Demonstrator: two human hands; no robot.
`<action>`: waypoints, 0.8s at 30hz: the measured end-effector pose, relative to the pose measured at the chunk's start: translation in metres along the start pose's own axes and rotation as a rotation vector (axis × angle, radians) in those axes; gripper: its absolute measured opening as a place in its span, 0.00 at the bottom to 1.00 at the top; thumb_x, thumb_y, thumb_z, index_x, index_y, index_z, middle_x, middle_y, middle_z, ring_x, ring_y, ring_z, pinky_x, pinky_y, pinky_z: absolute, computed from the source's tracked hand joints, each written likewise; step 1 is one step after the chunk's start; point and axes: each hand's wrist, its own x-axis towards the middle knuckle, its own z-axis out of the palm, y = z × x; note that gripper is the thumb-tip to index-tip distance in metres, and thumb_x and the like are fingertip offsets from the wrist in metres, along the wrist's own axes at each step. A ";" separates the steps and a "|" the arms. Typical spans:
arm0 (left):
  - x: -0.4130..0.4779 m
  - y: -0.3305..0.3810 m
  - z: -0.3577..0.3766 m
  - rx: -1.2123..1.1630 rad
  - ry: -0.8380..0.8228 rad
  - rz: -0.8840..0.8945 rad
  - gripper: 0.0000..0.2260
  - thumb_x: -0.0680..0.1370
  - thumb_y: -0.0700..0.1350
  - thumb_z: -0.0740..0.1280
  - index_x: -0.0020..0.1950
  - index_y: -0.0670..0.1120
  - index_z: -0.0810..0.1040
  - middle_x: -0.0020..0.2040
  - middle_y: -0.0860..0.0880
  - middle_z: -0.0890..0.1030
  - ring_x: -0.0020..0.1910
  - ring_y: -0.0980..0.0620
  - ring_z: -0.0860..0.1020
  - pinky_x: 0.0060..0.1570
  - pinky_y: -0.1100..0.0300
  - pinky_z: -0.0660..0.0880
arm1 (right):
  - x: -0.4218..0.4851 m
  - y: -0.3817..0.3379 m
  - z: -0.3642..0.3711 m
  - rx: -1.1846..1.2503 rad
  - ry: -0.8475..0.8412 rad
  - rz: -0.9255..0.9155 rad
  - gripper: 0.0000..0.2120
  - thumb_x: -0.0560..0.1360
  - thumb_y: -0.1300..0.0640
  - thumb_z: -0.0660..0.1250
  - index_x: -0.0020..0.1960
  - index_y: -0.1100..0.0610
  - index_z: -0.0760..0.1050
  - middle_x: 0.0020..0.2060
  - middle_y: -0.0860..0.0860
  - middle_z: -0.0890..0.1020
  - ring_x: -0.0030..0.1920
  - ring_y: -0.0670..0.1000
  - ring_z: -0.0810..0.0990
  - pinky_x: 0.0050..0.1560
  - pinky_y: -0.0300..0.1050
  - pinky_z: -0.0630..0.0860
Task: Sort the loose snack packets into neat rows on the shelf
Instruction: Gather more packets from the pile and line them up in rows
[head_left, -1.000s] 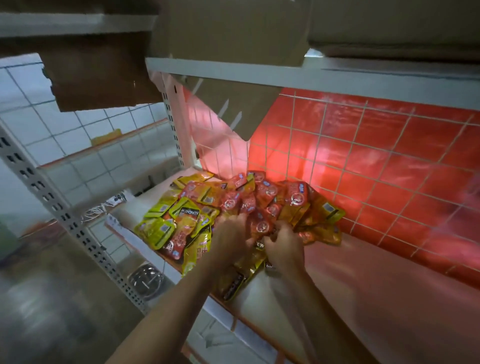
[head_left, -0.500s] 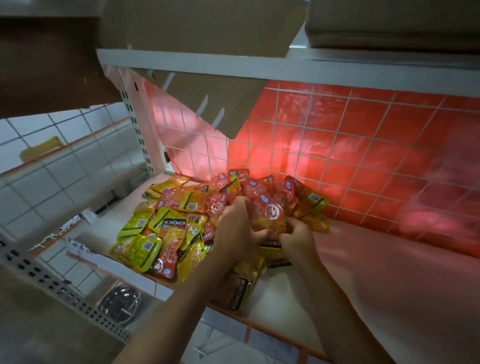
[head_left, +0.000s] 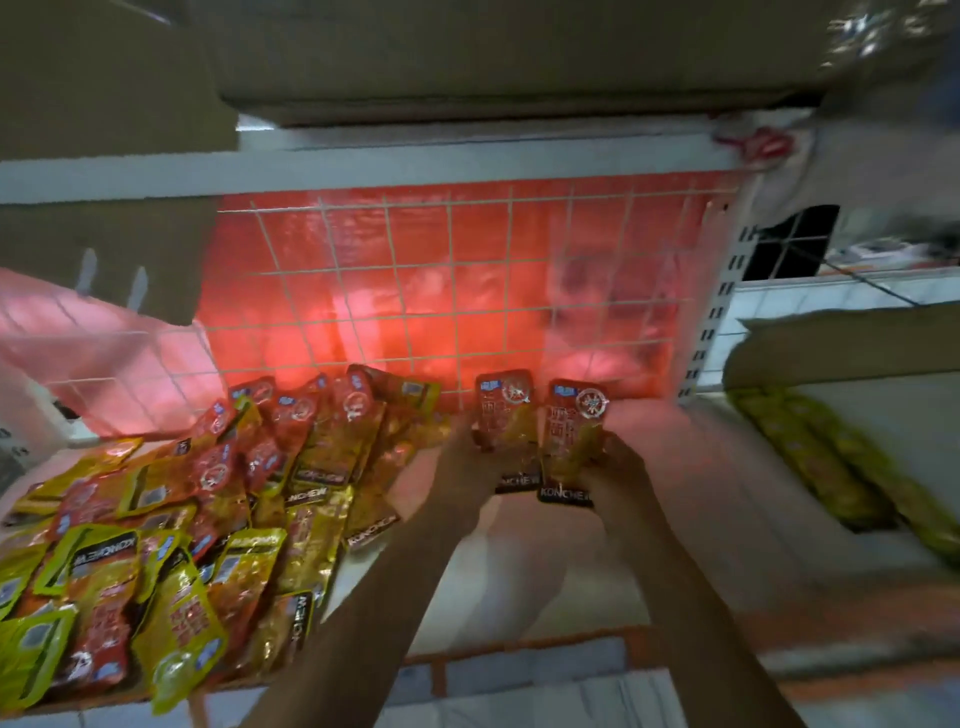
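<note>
A loose heap of red, orange and yellow-green snack packets (head_left: 208, 519) covers the left part of the white shelf (head_left: 701, 545). My left hand (head_left: 470, 457) grips one red-and-gold packet (head_left: 504, 410) upright. Just to its right, my right hand (head_left: 615, 462) grips a second matching packet (head_left: 576, 421) upright. Both packets are held side by side above bare shelf, close to the red wire-grid back panel (head_left: 467, 291), to the right of the heap. Their black bottom strips hang below my fingers.
Cardboard boxes (head_left: 467, 52) sit on the shelf board above. A cardboard flap (head_left: 104, 249) hangs at the upper left. On the right, past the white upright (head_left: 711, 312), an open carton (head_left: 841, 353) holds yellow-green packets (head_left: 831, 457). The shelf's orange front edge (head_left: 571, 644) runs below my forearms.
Both hands left the heap and moved right, each lifting a red-and-gold packet clear and holding it upright near the back grid. The camera view swung right too.
</note>
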 end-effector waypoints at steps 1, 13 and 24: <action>-0.002 0.000 0.016 -0.032 -0.036 -0.008 0.22 0.67 0.26 0.72 0.57 0.41 0.76 0.45 0.45 0.82 0.43 0.49 0.82 0.39 0.58 0.78 | 0.000 -0.001 -0.019 0.009 0.021 0.000 0.10 0.74 0.65 0.65 0.53 0.56 0.79 0.46 0.55 0.85 0.45 0.56 0.85 0.48 0.60 0.81; -0.061 -0.013 0.254 0.085 -0.271 0.009 0.16 0.64 0.41 0.74 0.48 0.55 0.80 0.48 0.50 0.83 0.50 0.48 0.81 0.54 0.48 0.78 | -0.036 -0.001 -0.267 -0.177 0.281 -0.092 0.03 0.75 0.60 0.65 0.47 0.55 0.78 0.42 0.54 0.82 0.45 0.56 0.82 0.46 0.56 0.79; -0.101 -0.025 0.468 0.139 -0.387 0.027 0.08 0.75 0.42 0.72 0.51 0.48 0.75 0.47 0.49 0.81 0.45 0.50 0.81 0.47 0.50 0.80 | -0.049 0.022 -0.474 -0.158 0.456 0.044 0.08 0.71 0.68 0.62 0.44 0.59 0.77 0.41 0.61 0.83 0.44 0.62 0.82 0.50 0.62 0.80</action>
